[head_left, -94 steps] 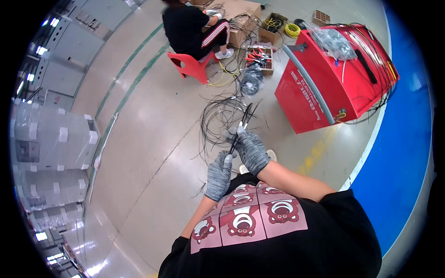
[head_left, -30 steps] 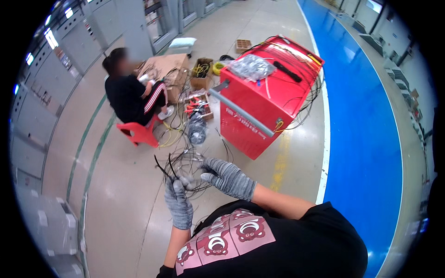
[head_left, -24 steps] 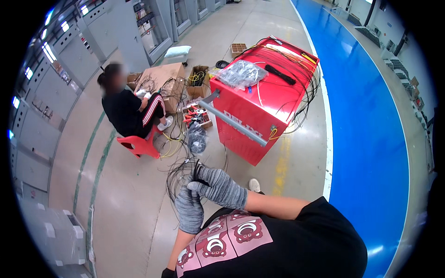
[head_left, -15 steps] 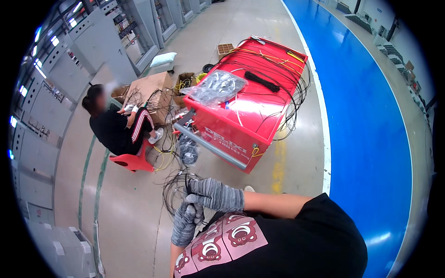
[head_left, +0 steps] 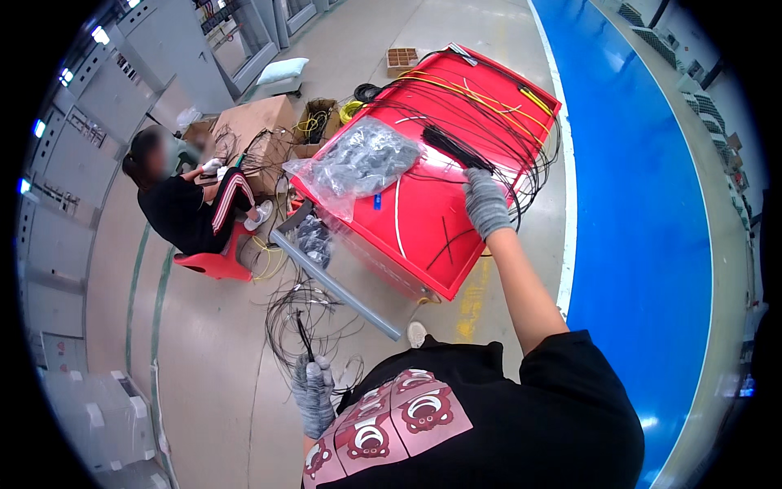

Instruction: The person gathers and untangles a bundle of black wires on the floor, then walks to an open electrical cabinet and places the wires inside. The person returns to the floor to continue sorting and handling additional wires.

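Wire-sorting is under way in the head view, and by the look of it well short of finished. The left hand (head_left: 314, 395), in a grey knit glove, is closed around the gathered end of a coil of black wires (head_left: 305, 322), whose thin loops hang loose above the pale, glossy concrete floor (head_left: 204, 391). The right hand (head_left: 486, 202), gloved the same, reaches out over the red cart (head_left: 423, 236) and lies on a dark bundle of straight wires (head_left: 456, 151) on the cart's top. Its fingers seem curled about the bundle's near end, though at this size the grip is hard to make out. One coil is thus in hand. Many more black and yellow strands still sprawl over the cart top and spill off its far edge, so I judge most of the gathering is left to do.

The cart is smooth painted sheet metal, flat-topped and boxy. On it lies a crinkled clear plastic bag (head_left: 358, 163) stuffed with dark parts. A grey bar (head_left: 334, 285) runs slantwise just off the cart's near corner. Beyond, a seated person (head_left: 183, 208) in black works on a red chair (head_left: 216, 262) beside a brown cardboard box (head_left: 261, 130), with more tangled wire around them, while grey cabinets (head_left: 122, 106) line the left side.
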`<state>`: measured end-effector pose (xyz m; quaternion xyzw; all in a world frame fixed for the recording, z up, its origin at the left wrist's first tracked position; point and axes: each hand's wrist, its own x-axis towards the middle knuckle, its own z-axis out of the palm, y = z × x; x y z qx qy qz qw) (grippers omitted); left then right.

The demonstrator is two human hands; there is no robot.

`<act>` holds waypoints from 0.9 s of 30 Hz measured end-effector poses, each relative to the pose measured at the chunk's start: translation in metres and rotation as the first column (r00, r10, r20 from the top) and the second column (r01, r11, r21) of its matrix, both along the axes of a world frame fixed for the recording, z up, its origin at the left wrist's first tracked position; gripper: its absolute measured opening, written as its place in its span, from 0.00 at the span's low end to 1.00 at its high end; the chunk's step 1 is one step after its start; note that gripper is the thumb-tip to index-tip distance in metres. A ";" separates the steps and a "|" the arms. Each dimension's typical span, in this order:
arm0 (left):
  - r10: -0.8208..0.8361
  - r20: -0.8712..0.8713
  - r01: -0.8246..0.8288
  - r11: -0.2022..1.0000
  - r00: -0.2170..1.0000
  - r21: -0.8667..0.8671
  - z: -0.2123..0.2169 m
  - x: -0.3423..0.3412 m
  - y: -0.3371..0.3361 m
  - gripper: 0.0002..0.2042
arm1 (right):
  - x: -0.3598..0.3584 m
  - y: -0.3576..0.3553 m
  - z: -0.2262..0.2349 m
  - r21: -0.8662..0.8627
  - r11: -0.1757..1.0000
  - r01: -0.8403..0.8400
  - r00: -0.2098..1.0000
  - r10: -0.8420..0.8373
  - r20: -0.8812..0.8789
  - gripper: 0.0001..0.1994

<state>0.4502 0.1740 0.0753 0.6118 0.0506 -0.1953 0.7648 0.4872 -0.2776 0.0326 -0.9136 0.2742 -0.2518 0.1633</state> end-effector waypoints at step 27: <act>-0.031 -0.030 0.031 1.000 0.999 -0.005 0.011 0.000 -0.015 0.17 | 0.002 0.009 0.038 -0.010 0.990 0.142 0.925 -0.137 -0.355 0.10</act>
